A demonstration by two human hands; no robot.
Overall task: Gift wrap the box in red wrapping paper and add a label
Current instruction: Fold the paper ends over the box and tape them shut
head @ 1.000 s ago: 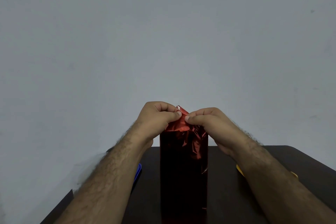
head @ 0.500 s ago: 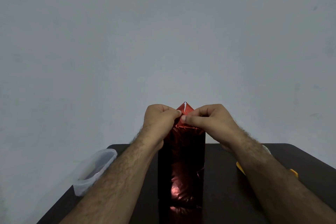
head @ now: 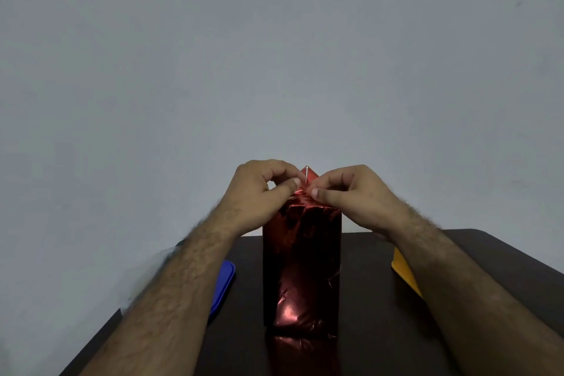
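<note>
- head view: tall box (head: 302, 272) in shiny red wrapping paper (head: 300, 220) is standing upright around 6 o'clock on the dark table (head: 381, 299), already covered down its sides
- left hand (head: 259, 195) is coming in from 8 o'clock and pinching the paper at the top of the box
- right hand (head: 357, 195) is coming in from 4 o'clock, also pinching that paper, thumb tips nearly touching
- a little pointed flap (head: 309, 174) is sticking up between the hands at 12 o'clock of the box
- blue lid (head: 224, 287) is lying at 9 o'clock of the box, yellow thing (head: 404, 272) at 3 o'clock, both partly hidden by the forearms
</note>
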